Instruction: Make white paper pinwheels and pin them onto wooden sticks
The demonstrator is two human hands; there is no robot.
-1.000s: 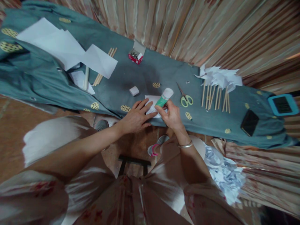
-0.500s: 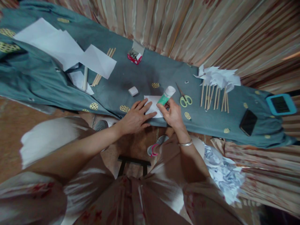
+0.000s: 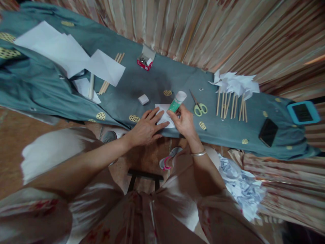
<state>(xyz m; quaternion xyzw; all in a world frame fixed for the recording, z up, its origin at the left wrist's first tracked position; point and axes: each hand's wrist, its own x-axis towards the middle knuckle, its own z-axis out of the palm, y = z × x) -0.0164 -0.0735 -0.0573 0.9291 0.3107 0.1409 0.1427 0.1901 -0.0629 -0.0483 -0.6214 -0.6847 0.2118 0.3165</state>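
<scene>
A small sheet of white paper (image 3: 162, 109) lies near the front edge of the cloth-covered table. My left hand (image 3: 146, 128) rests on it with the fingers spread, pressing its left part. My right hand (image 3: 185, 120) is closed around a green and white glue stick (image 3: 177, 100), tilted with its lower end down at the paper. Where the glue meets the sheet is hidden by my fingers. Beyond my left hand sits a white cap (image 3: 143, 99). Scissors with pale green handles (image 3: 200, 109) lie to the right of my right hand.
Paper sheets (image 3: 53, 47) and wooden sticks (image 3: 118, 58) lie at the left. A red box of metal pins (image 3: 145, 63) stands at the back. To the right are paper pinwheels on sticks (image 3: 236, 84), a phone (image 3: 268, 132) and a blue-framed device (image 3: 303, 112). Paper scraps (image 3: 241, 186) lie below.
My right hand has moved slightly left with the glue stick across the paper. My left hand keeps its place on the sheet.
</scene>
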